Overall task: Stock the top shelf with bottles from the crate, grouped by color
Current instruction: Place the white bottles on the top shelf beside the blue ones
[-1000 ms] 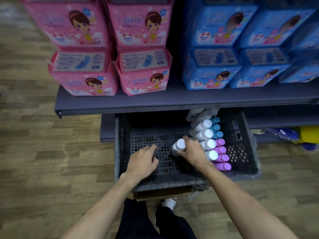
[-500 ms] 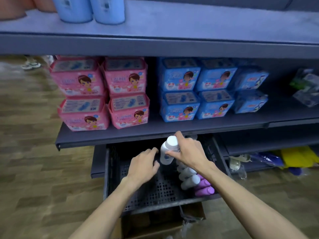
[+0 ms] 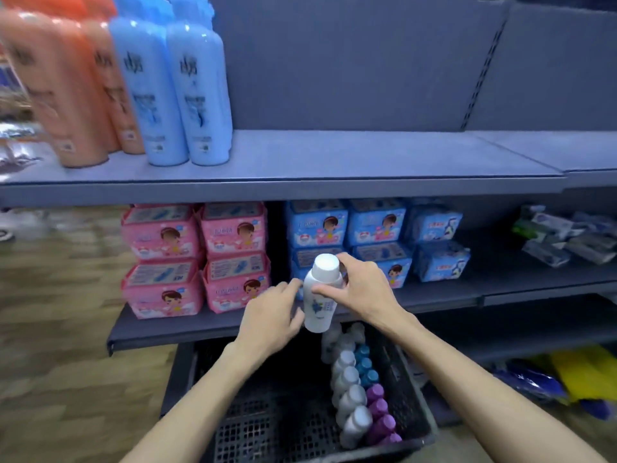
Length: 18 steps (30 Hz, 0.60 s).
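Note:
My right hand (image 3: pixel 362 289) grips a white bottle (image 3: pixel 321 295) upright by its neck, raised above the black crate (image 3: pixel 277 426). My left hand (image 3: pixel 270 317) is beside the bottle's lower left side, fingers loosely bent, fingertips close to or touching it. In the crate lie several white bottles (image 3: pixel 349 392), three teal ones (image 3: pixel 364 365) and several purple ones (image 3: pixel 380 412), lined up along its right side. On the grey top shelf (image 3: pixel 350 158), orange bottles (image 3: pixel 66 91) stand at the far left with light blue bottles (image 3: pixel 180 88) next to them.
The top shelf right of the blue bottles holds nothing. The middle shelf carries pink packs (image 3: pixel 197 259) on the left, blue packs (image 3: pixel 374 238) in the middle and loose packets (image 3: pixel 564 235) at the right. Yellow and blue bags (image 3: pixel 567 379) lie on the floor at right.
My right hand has picked a white bottle out of the crate and lifted it to middle-shelf height. My left hand rose alongside it. The view tilted up, bringing the top shelf into sight.

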{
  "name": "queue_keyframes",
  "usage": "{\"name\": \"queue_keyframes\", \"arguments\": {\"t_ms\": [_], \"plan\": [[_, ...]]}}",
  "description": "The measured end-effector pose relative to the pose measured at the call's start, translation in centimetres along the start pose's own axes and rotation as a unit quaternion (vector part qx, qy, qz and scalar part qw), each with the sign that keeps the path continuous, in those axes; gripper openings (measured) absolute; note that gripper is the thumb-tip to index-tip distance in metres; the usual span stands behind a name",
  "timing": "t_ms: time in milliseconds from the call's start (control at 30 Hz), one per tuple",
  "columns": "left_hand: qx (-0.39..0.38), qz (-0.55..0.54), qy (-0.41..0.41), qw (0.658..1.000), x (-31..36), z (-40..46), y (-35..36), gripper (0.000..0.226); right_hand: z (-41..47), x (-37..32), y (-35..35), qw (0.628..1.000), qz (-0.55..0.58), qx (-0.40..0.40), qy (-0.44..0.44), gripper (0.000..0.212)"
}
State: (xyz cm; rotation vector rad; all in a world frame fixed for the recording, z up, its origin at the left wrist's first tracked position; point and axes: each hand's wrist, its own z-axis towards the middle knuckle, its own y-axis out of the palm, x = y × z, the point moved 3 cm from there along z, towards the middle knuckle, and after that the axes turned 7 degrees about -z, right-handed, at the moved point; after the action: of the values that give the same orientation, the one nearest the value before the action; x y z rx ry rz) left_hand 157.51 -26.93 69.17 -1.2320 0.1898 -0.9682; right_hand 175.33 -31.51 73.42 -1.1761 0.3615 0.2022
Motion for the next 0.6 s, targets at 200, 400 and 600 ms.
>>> {"name": "queue_keyframes", "arguments": {"t_ms": [200, 400, 600], "plan": [[0.059, 0.056, 0.049, 0.995, 1.9, 3.3, -4.6, 0.046, 2.7, -1.7, -5.7, 0.998, 0.038, 0.041, -0.038, 0.062], [0.142, 0.077, 0.102, 0.982, 4.5, 7.2, -11.4, 0.029, 6.4, -5.0, -13.1, 0.991, 0.067, 0.089, -0.080, 0.047], [0.217, 0.097, 0.115, 0.965, 6.4, 10.9, -18.0, 0.024, 10.2, -9.2, -20.4, 0.979, 0.096, 0.132, -0.121, 0.041]]}}
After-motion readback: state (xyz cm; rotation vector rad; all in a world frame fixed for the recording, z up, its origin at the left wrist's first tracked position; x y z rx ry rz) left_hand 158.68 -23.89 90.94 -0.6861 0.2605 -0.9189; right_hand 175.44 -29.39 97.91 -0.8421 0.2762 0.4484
